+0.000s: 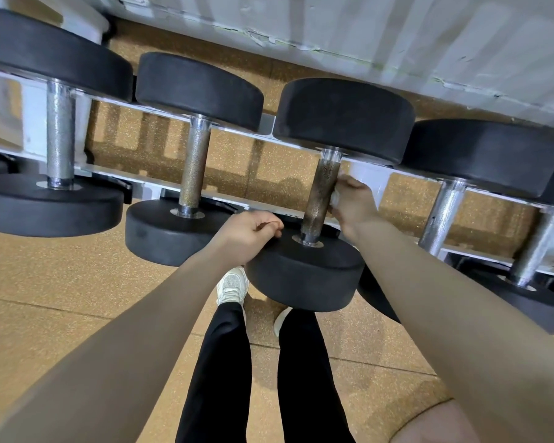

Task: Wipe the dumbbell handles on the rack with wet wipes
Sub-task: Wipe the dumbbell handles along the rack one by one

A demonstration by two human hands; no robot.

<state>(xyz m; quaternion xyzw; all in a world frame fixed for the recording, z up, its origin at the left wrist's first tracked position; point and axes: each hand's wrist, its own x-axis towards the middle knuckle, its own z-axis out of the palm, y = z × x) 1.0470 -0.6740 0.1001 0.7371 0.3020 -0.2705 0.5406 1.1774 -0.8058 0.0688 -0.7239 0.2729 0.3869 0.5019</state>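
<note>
No writing or brand is readable on anything. Your right hand (354, 199), at about 3 o'clock from centre, curls its fingers round a crumpled white wet wipe (335, 197) pressed against the dark, knurled metal handle (320, 199) of the middle dumbbell. Your left hand (248, 233) rests loosely curled, holding nothing, on that dumbbell's matte black round rubber head (304, 273) at 6 o'clock of the handle. The white metal rack (375, 177) carries neighbouring dumbbells with shinier knurled handles over speckled tan rubber floor (45, 282).
</note>
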